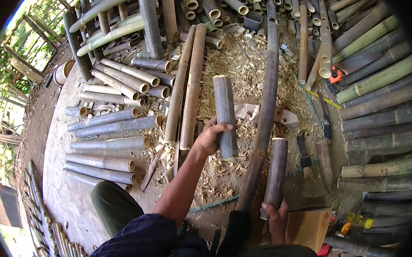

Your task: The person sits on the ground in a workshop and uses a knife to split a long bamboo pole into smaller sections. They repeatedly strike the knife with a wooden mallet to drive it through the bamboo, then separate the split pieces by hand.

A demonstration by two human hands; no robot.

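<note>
My left hand [211,136] is wrapped round the lower half of a short dark bamboo piece [225,110], held upright in the middle of the view. Lower and to the right, my right hand [276,214] grips the bottom end of another short bamboo piece [275,171], which leans slightly right. Between the two pieces a long dark bamboo pole [267,110] runs from the far side down toward my legs. Beneath the left-hand piece lies a pale flat block of wood [246,111], partly hidden behind it and the pole.
Wood chips [214,175] cover the ground ahead. Cut bamboo lengths [115,127] lie in rows at the left, beside two long poles [193,81]. Stacked bamboo [381,142] lines the right side. A machete-like blade [303,152], an orange-and-black tool [337,75] and a yellow bottle [360,220] lie at the right.
</note>
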